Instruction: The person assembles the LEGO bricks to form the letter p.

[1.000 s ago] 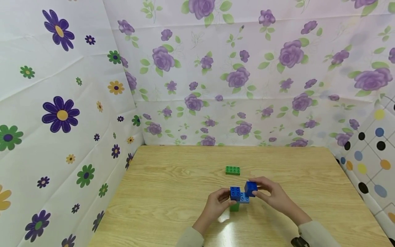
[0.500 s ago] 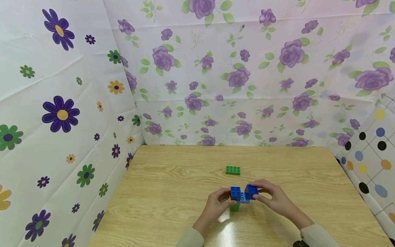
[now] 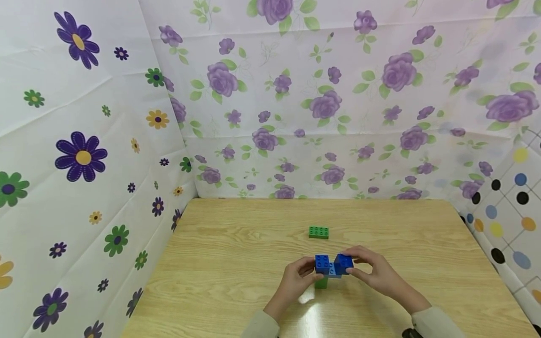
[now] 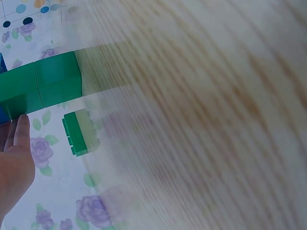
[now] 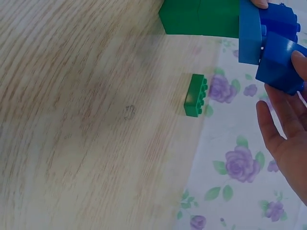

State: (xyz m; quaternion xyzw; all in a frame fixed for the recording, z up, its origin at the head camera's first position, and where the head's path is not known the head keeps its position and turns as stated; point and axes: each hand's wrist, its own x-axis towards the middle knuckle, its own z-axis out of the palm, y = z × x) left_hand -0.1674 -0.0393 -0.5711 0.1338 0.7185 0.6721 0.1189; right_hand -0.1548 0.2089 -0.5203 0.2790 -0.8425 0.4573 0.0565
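A small tower of toy building bricks stands on the wooden table. Two green bricks [image 5: 201,17] form its column, topped by a light-blue brick [image 5: 249,38] that juts out to the right. On that brick's left part sits a dark-blue brick [image 3: 322,264]. My left hand [image 3: 296,279] grips the tower near this dark-blue brick, thumb in front and fingers behind. With thumb and fingers, my right hand [image 3: 376,268] pinches a second dark-blue brick [image 5: 280,62], tilted against the studs at the light-blue brick's right end.
Behind the tower a flat green eight-stud brick [image 3: 319,232] lies on the table [image 3: 236,244]. Flowered cloth [image 3: 262,94] hangs along the table's back edge and left side, dotted cloth [image 3: 503,220] along the right.
The right hand has lowered its dark-blue brick slightly onto the light-blue brick and changed its tilt. The left hand and the tower have stayed in place.
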